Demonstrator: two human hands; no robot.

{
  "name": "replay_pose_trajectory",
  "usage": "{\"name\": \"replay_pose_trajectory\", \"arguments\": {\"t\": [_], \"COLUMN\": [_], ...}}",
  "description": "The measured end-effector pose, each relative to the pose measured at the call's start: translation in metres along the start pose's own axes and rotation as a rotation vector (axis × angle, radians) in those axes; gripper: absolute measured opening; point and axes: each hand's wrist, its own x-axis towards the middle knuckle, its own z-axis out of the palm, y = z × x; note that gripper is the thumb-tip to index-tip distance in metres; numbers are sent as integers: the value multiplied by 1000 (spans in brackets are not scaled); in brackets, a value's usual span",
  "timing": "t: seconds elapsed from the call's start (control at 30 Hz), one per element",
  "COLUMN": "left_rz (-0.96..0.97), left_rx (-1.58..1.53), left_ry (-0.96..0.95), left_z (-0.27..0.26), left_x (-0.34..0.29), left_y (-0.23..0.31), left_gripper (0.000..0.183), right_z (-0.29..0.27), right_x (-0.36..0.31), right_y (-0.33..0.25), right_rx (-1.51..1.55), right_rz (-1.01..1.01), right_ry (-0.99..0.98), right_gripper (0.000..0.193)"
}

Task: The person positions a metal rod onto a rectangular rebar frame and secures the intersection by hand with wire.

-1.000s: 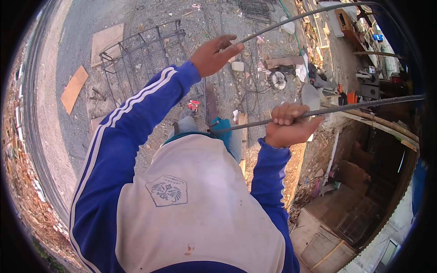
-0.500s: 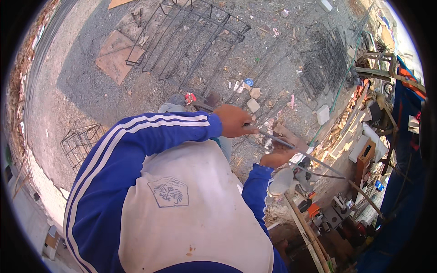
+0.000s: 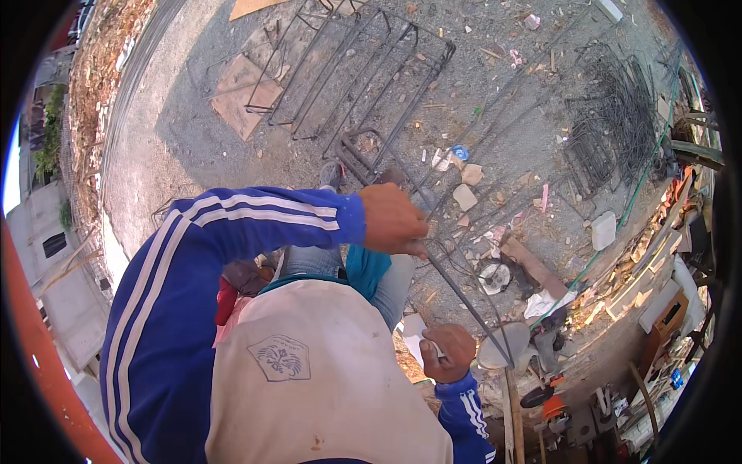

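Note:
My left hand [image 3: 393, 222] is closed on a thin grey steel rod [image 3: 466, 302], in front of my body. The rod slopes down to the right and ends in a sharp bend, with a thinner length running back up beside it. My right hand [image 3: 450, 353] is a closed fist, low and to the right, apart from the rod's bent end. Something pale shows at its fingers, too small to name. Beyond my left hand, a rectangular bent-bar frame [image 3: 357, 158] lies on the ground by my shoe.
A steel bar cage [image 3: 363, 69] lies ahead, beside a brown board [image 3: 246, 97]. To the right are a heap of dark bent bars [image 3: 607, 124], a white container [image 3: 604, 230] and a green cord [image 3: 648, 179]. Stones and litter are scattered about. Tools and scrap crowd the lower right.
My right hand has come away from the rod, down toward my body, and closed into a fist. The rod now slopes more steeply in my left hand. The view has shifted.

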Motion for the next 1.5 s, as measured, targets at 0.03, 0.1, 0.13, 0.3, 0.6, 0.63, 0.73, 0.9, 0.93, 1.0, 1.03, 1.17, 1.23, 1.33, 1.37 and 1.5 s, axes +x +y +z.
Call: {"name": "replay_pose_trajectory", "arguments": {"t": [0.03, 0.1, 0.13, 0.3, 0.6, 0.63, 0.73, 0.9, 0.93, 1.0, 1.03, 1.17, 1.23, 1.33, 1.37, 1.5], "left_rz": [-16, 3, -1, -80, -277, -350, -224, -360, -345, -504, -609, -925, -984, -1097, -1140, -1233], "left_rx": [16, -14, -26, -29, -576, -774, -753, -610, -599, -851, -937, -1160, -1223, -1334, -1367, -1400], "left_ry": [-50, 8, 16, -73, 1251, 1243, 1258, 889, 877, 844, 757, 632, 654, 680, 689, 863], "left_z": [2, 8, 11, 14, 39, 43, 51, 85, 106, 160, 193, 314, 362, 413, 427, 464], "left_x": [6, 20, 28, 56, 19, 22, 53, 67, 66, 69, 67, 76, 86, 111, 119, 144], "left_y": [1, 5, 8, 17, -85, -106, -163, -248, -256, -268, -270, -292, -300, -314, -317, -346], "left_gripper": [45, 45, 45, 41, 52, 53, 48, 40, 40, 44, 46, 51, 53, 57, 58, 56], "right_z": [-7, -18, -17, -5, -57, -64, -70, -73, -73, -72, -68, -49, -42, -32, -28, -5], "right_x": [6, 23, 36, 64, 91, 97, 108, 139, 147, 167, 175, 207, 222, 257, 266, 311], "right_y": [-12, -15, -2, 76, 72, 65, 50, 85, 105, 160, 191, 308, 352, 413, 430, 490], "right_rx": [-107, -315, -403, -240, -169, -156, -111, 8, -97, -289, -359, -595, -695, -794, -804, -893], "right_rz": [19, 71, 60, 218, 233, 261, 371, 602, 608, 578, 515, 550, 634, 549, 496, 323], "right_ry": [129, 378, 353, 225, 175, 145, 132, 311, 294, 281, 259, 129, 60, 14, 15, 26], "right_gripper": [29, 31, 30, 24, 25, 28, 26, 31, 31, 31, 32, 33, 34, 37, 38, 44]}}
